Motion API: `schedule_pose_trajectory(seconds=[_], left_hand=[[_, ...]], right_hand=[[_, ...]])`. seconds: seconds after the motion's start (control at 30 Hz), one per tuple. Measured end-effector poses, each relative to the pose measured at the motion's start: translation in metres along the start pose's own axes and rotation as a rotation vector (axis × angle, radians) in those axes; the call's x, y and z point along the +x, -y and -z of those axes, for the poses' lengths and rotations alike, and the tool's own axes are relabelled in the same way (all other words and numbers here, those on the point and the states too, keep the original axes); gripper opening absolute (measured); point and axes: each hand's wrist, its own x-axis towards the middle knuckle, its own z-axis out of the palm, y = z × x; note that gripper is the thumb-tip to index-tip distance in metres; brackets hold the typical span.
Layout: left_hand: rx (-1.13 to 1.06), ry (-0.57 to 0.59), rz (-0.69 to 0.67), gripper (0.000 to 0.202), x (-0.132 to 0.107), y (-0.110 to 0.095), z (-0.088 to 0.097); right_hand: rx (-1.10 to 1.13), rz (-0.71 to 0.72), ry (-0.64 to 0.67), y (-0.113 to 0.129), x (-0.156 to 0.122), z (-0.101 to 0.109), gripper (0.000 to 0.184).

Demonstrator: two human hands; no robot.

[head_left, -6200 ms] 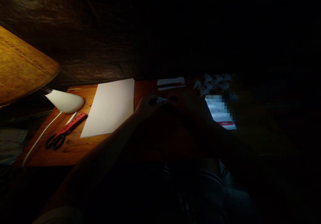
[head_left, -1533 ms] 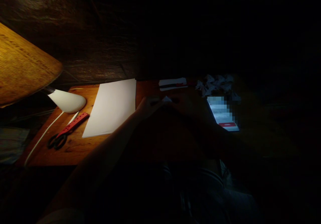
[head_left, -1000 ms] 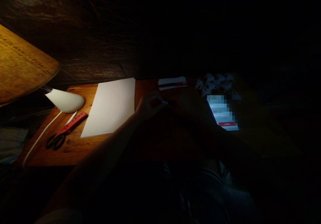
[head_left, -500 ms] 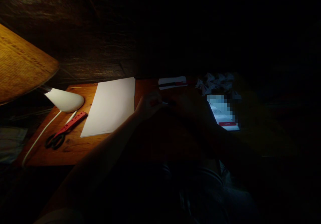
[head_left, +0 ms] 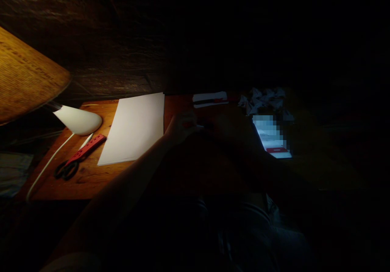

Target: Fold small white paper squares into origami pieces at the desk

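**Pale piece [head_left: 200, 126] narrowing to a sliver between left hand [head_left: 179, 127] and right hand [head_left: 219, 126]**

About a second and a half ago the pale piece, seemingly paper, was showing a small white peak; now it is showing only a thin bright edge. That edge is running sideways, just right of the left hand's fingertips and reaching toward the right hand. The left hand is looking the nearer, its thumb and fingers curling in and pinching the left end. The right hand is disappearing into shadow, and I can't tell whether its fingers are gripping the piece or only staying close. Both are working over the wooden table [head_left: 91, 184], white sheets [head_left: 134, 128] lying to the left and a lit phone [head_left: 269, 142] glowing to the right.
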Motion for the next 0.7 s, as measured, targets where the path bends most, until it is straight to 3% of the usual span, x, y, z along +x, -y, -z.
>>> schedule_pose_trajectory(seconds=[0.2, 0.43, 0.7], left_hand=[[-0.013, 0.008, 0.03, 0.033, -0.003, 0.005, 0.0], [-0.138, 0.001, -0.041, 0.035, -0.002, 0.007, -0.002], [-0.08, -0.088, -0.034, 0.028, -0.001, 0.005, -0.004]], right_hand=[[0.0, 0.008, 0.029, 0.003, 0.0, 0.0, 0.02], [-0.013, -0.001, 0.056, 0.007, -0.002, 0.001, 0.018], [0.091, 0.025, -0.03, -0.005, 0.002, -0.006, 0.018]])
